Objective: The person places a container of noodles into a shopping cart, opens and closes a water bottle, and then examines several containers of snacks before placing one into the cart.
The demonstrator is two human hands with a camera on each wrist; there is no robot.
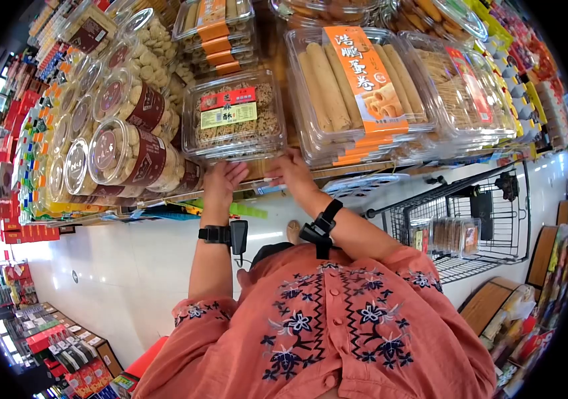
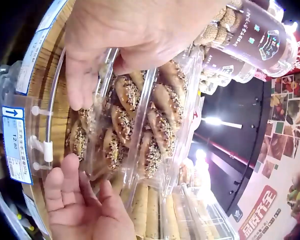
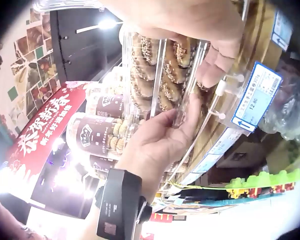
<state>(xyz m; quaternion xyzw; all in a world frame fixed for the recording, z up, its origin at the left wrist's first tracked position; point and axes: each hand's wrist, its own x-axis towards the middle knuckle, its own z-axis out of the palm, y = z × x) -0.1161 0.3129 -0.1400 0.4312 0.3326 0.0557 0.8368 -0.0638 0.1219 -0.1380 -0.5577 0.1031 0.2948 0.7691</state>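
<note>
Sesame pastries fill the stacked clear plastic boxes (image 1: 234, 113) in front of me, the top one under a red and yellow label. At the stack's near left corner is my left hand (image 1: 226, 183), its fingers extended along the front of the boxes. My right hand (image 1: 294, 174) is at the near right corner, palm turned up and fingers relaxed in the left wrist view. In the right wrist view the left hand's thumb lies beside the lower pastry box (image 3: 162, 95). Both hands overlap the front of the stack, above the wooden shelf edge (image 2: 45, 100).
Round tubs of cookies (image 1: 127, 156) are piled left of the stack. Egg-roll boxes (image 1: 357, 86) stand close on the right. Price tags (image 2: 16, 145) line the shelf edge. A shopping cart (image 1: 456, 226) holding several boxes is behind to the right.
</note>
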